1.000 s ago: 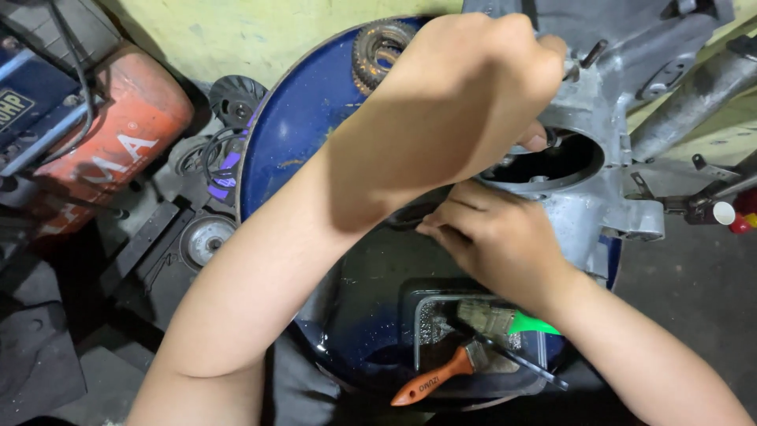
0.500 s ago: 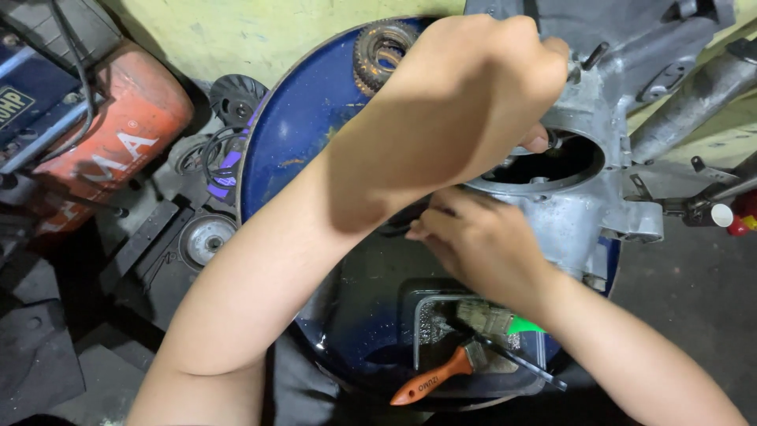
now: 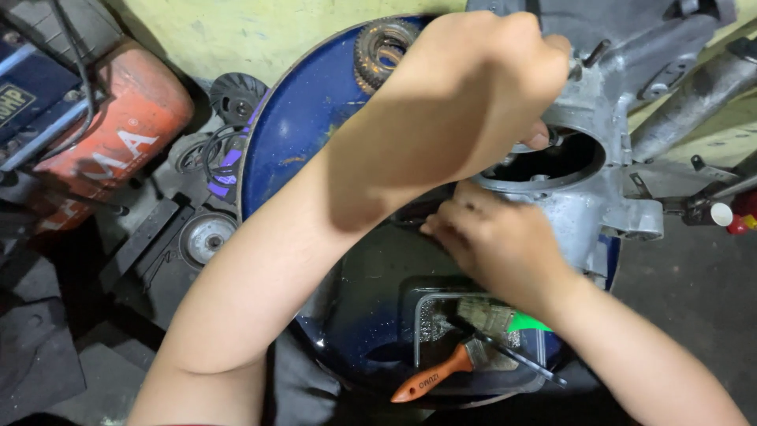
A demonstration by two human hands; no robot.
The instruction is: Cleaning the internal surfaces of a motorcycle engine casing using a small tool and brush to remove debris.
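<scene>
On top of a blue drum (image 3: 315, 134) sits a grey metal engine casing (image 3: 599, 181), with the left hand (image 3: 481, 87) closed in a fist at its round opening and the right hand (image 3: 497, 241) pressed flat against its lower edge, gripping nothing I can see, above a tray (image 3: 430, 323) holding an orange-handled brush (image 3: 441, 371).

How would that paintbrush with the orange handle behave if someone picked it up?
The paintbrush would probably feel light and stiff along its slim handle, with only the bristles floppy. It lies across a clear tray on an oily-looking blue drum top, so it may be greasy and slippery.
</scene>
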